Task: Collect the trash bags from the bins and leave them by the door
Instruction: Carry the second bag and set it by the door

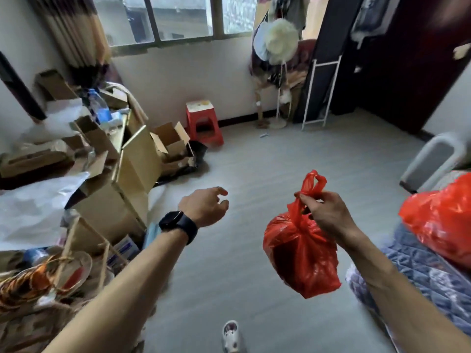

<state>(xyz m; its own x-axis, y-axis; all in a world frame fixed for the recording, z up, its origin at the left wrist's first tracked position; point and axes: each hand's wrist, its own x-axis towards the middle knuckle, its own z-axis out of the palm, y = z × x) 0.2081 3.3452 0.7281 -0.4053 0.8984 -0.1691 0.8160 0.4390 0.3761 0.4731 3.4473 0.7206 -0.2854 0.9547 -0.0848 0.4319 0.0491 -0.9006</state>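
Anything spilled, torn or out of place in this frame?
No spill or tear shows on the knotted red plastic bag pinched by the right hand. Opened cardboard boxes lie heaped untidily at left, and a small pale scrap lies on the grey floor.

both forearms are bare as far as you can see. the only thing on them is a smartwatch (175, 222) strapped just behind the left hand (204, 205). it's black, with a chunky rectangular face, rounded corners, a dark screen and a wide matte black band. lower down one foot shows in a white clog-style shoe (230, 336) with holes over the toe. it's too blurry to tell more.
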